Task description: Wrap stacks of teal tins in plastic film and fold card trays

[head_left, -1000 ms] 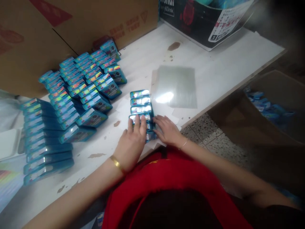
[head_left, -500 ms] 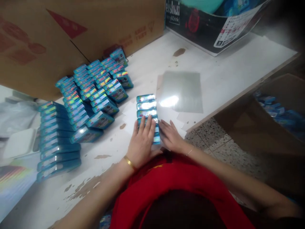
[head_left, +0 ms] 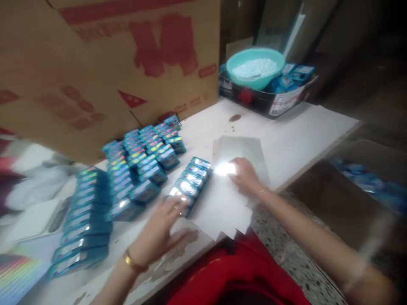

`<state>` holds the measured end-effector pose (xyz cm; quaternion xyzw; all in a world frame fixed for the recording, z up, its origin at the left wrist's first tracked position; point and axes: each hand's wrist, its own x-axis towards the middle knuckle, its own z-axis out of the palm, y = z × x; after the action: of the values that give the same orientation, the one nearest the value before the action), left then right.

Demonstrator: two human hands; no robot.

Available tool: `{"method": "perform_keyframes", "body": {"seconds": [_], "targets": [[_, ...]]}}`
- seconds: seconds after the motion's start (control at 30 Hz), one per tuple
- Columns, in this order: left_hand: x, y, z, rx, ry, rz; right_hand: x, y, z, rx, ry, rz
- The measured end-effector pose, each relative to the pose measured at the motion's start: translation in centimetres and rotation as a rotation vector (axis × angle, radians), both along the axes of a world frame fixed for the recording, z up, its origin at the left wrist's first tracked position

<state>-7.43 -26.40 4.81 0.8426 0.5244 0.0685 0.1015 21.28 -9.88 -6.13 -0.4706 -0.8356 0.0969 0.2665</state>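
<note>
A slanting row of small blue boxes with shiny edges lies on the table in front of me. My left hand rests at the near end of this row, fingertips touching the boxes and thumb spread apart; it is open. To the right, clear plastic sheets lie flat, with white glare on them. On these sheets is my right hand, its fingers bent and close together. Blur and glare hide whether a sheet is pinched between them. White paper lies below, towards my body.
Several rows of blue boxes stand at the left, before a large cardboard carton. At the back, a turquoise bowl of white pieces sits in a black box. Another carton with blue packs is below the table's right edge.
The row of boxes has shifted left and now slants. My left hand moved left with it, while my right hand left the row and went forward onto the plastic sheets. The view tilted up.
</note>
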Motion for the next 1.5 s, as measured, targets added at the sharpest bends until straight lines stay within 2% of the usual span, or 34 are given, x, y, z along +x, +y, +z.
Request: {"method": "perform_keyframes", "body": {"seconds": [0.03, 0.13, 0.23, 0.33, 0.43, 0.53, 0.63, 0.7, 0.77, 0.83, 0.93, 1.0, 1.1, 1.23, 1.27, 1.33, 1.4, 1.5], "targets": [[1.0, -1.0, 0.3, -0.050, -0.078, 0.004, 1.5, 1.6, -0.6, -0.008, -0.072, -0.018], [4.2, -2.9, -0.1, -0.226, -0.248, -0.021, 4.3, 4.5, -3.4, -0.122, -0.171, 0.145], [6.1, -3.0, -1.4, -0.310, -0.271, -0.019, 4.9, 5.2, -5.4, -0.118, -0.158, 0.189], [6.4, -2.5, -2.6, -0.326, -0.264, 0.008, 4.3, 5.1, -5.9, -0.091, -0.159, 0.182], [6.6, -2.1, -3.6, -0.350, -0.288, 0.015, 3.5, 5.2, -5.2, -0.112, -0.110, 0.198], [7.7, -1.5, -4.6, -0.393, -0.376, 0.067, 3.3, 5.5, -3.7, -0.184, -0.015, 0.182], [9.3, -0.2, -5.8, -0.445, -0.549, 0.155, 4.6, 6.1, -1.4, -0.174, 0.002, 0.072], [10.5, 1.1, -6.5, -0.489, -0.708, 0.209, 6.1, 6.1, 0.8, -0.134, 0.012, -0.038], [11.8, 2.4, -7.0, -0.523, -0.893, 0.272, 7.2, 5.2, 3.3, -0.105, 0.081, -0.097], [13.2, 3.6, -7.0, -0.533, -1.122, 0.372, 7.3, 3.3, 5.5, -0.101, 0.181, -0.070], [15.1, 4.9, -6.8, -0.588, -1.460, 0.529, 5.4, -0.8, 6.8, -0.118, 0.264, 0.017], [15.9, 5.2, -7.0, -0.638, -1.569, 0.583, 3.7, -3.4, 6.1, -0.148, 0.288, 0.043], [16.2, 5.1, -8.7, -0.635, -1.558, 0.700, 2.4, -5.6, 3.9, -0.256, 0.372, 0.034], [15.6, 4.4, -11.6, -0.635, -1.488, 0.867, 3.2, -5.6, 2.0, -0.385, 0.593, -0.161], [15.6, 4.4, -11.9, -0.637, -1.484, 0.879, 3.4, -5.6, 1.9, -0.420, 0.622, -0.181], [15.9, 4.5, -11.9, -0.596, -1.475, 0.855, 3.2, -6.1, 1.8, -0.514, 0.623, -0.134], [16.5, 4.9, -11.2, -0.475, -1.437, 0.739, 2.3, -7.1, 1.8, -0.613, 0.595, -0.071], [17.6, 5.5, -10.0, -0.259, -1.328, 0.518, 0.9, -8.3, 1.5, -0.663, 0.621, -0.120]]}}
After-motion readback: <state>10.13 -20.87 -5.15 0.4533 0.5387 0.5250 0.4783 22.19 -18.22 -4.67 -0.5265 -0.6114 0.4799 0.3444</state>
